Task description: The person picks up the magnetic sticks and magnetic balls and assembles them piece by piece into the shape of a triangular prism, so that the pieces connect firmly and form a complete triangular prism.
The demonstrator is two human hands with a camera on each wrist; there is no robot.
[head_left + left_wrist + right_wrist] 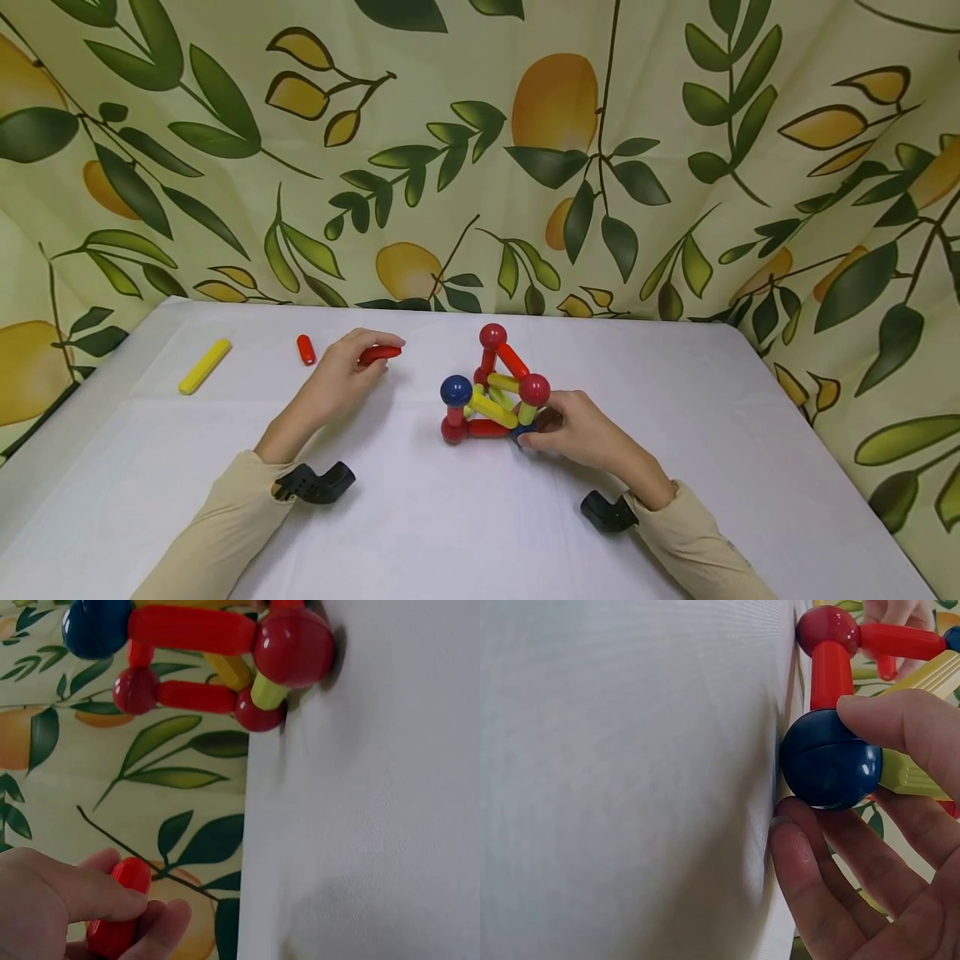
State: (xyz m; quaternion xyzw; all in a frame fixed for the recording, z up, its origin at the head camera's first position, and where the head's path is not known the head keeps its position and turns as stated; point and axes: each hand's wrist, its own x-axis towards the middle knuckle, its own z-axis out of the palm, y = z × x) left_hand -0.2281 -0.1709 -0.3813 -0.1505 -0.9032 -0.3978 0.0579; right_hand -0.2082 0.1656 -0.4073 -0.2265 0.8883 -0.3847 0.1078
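A frame of coloured rods and balls [492, 409] stands on the white table. Red balls and a blue ball [456, 391] top its uprights, with a yellow rod slanting across the front. At its near right corner my right hand [581, 427] grips a dark blue ball [829, 759], thumb on one side and fingers on the other. A red rod [831, 675] and a yellow-green rod [907, 776] run out from that ball. Left of the frame, my left hand [339, 380] pinches a short red rod [132, 874] above the table, apart from the frame.
A loose yellow rod [205, 367] and a short red rod [306, 350] lie on the left part of the table [420, 517]. Behind the table's far edge hangs a leaf-and-fruit patterned cloth [465, 75].
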